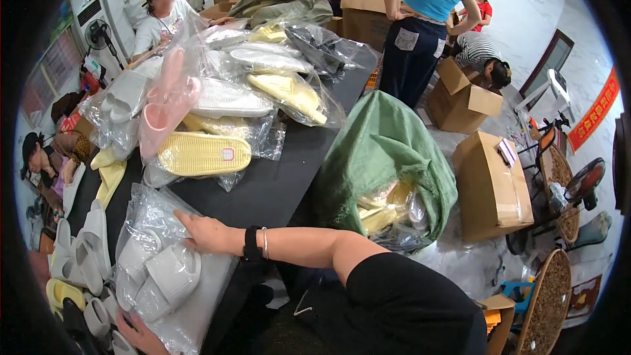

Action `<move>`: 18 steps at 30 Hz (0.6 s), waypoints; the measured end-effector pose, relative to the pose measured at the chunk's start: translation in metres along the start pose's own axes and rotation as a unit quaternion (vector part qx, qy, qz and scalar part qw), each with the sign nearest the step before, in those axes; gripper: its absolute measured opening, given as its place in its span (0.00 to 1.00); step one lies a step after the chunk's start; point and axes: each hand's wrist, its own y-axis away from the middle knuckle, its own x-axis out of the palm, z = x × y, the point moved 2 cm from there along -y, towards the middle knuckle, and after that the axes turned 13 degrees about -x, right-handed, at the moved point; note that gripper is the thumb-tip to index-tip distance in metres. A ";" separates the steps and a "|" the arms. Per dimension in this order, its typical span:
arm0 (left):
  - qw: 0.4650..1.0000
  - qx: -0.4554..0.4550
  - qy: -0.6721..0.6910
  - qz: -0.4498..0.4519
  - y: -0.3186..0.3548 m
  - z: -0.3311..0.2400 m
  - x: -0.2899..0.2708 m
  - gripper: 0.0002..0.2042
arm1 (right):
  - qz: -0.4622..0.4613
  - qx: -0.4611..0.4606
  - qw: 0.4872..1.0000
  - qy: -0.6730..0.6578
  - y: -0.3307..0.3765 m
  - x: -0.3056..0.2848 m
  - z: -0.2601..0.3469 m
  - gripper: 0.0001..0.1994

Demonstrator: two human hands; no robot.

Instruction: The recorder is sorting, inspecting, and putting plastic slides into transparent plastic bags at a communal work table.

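Your right hand (204,231) lies flat on the clear plastic bag of grey slippers (161,269), fingers (186,220) spread and pressing its upper edge rather than gripping it; the bag rests on the dark surface (276,184) directly under that palm. Your left hand (135,335) sits at the bag's lower edge, touching the plastic, though you cannot tell how far its fingers are curled. Just beyond the bag lies a yellow slipper sole (200,153) in its own wrapper, and to the bag's right, off the surface, stands a green woven sack (388,151) with more bagged slippers showing.
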 end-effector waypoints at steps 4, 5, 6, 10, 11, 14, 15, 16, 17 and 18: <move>0.924 -0.126 0.282 0.224 -0.045 0.104 0.049 0.27 | -0.001 -0.024 1.000 -0.014 -0.004 0.000 0.015 0.37; 0.924 -0.125 0.283 0.224 -0.047 0.105 0.050 0.27 | -0.019 -0.035 0.999 -0.008 -0.003 -0.001 0.015 0.35; 0.932 -0.144 0.241 0.227 -0.049 0.108 0.050 0.27 | -0.036 -0.047 0.998 -0.003 -0.002 -0.002 0.016 0.33; 0.967 -0.126 0.065 0.211 -0.035 0.033 0.038 0.27 | -0.016 -0.043 0.999 -0.003 0.008 -0.019 0.009 0.29; 0.968 -0.127 0.064 0.209 -0.039 0.034 0.038 0.27 | -0.014 -0.044 0.999 0.000 0.008 -0.016 0.008 0.28; 0.963 -0.092 0.060 0.248 -0.046 0.025 0.046 0.22 | -0.007 -0.050 0.999 0.005 0.008 -0.009 0.007 0.27; 0.969 -0.097 0.055 0.220 -0.045 0.018 0.049 0.21 | -0.005 -0.055 0.998 0.009 0.008 -0.007 0.006 0.28; 0.975 -0.102 0.048 0.191 -0.044 0.012 0.048 0.19 | -0.005 -0.057 0.998 0.008 0.008 -0.006 0.008 0.28; 0.975 -0.103 0.047 0.189 -0.047 0.019 0.051 0.19 | -0.009 -0.061 0.998 0.003 0.007 -0.006 0.010 0.28; 0.967 -0.115 0.114 0.196 -0.053 0.032 0.056 0.17 | -0.013 -0.066 0.998 -0.002 0.006 -0.007 0.012 0.29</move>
